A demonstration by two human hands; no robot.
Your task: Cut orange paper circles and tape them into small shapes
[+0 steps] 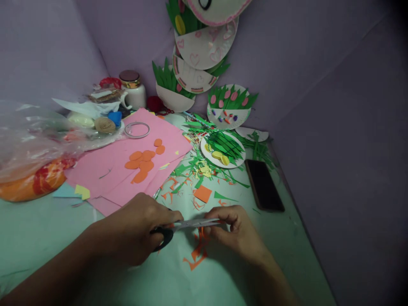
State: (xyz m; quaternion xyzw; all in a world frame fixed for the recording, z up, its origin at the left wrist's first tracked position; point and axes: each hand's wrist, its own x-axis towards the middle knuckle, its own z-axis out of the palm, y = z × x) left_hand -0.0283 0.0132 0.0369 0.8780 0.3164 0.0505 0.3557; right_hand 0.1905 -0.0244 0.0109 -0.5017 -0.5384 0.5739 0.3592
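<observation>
My left hand (140, 227) is closed around the black handles of a pair of scissors (191, 223), whose blades point right. At the blade tips, my right hand (234, 227) pinches a small piece of orange paper (219, 221), mostly hidden by the fingers and blades. Below the blades lie thin orange paper scraps (199, 253) on the pale green tabletop. An orange paper square (202, 194) rests just beyond my hands. Several cut orange ovals (142, 161) are spread on pink paper sheets (111, 182) to the left.
A paper plate (205, 153) holds green strips and yellow ovals, with green and yellow trimmings around it. A phone (264, 185) lies at the right. Decorated plate halves (229, 118) lean on the wall. Plastic bags (35, 140), a tape roll (137, 130) and a jar (135, 95) stand left.
</observation>
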